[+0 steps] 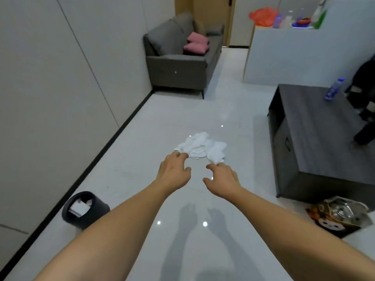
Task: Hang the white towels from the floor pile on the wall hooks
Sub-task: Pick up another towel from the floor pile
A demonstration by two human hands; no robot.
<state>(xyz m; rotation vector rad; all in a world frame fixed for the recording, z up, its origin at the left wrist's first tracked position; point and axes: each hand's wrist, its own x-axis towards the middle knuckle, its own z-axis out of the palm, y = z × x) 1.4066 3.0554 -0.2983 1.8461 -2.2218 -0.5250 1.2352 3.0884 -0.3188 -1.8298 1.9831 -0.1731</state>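
Both arms stretch out over the glossy floor (142, 138). The left hand (175, 172) and right hand (222, 180) hover side by side, fingers loosely curled, holding nothing. Just beyond their fingertips lies the crumpled pile of white towels (202, 147). Left of the left forearm, a black bin (85, 209).

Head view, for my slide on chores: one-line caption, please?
Both bare hands, left hand and right hand, reach toward the crumpled white towel pile on the glossy grey floor.
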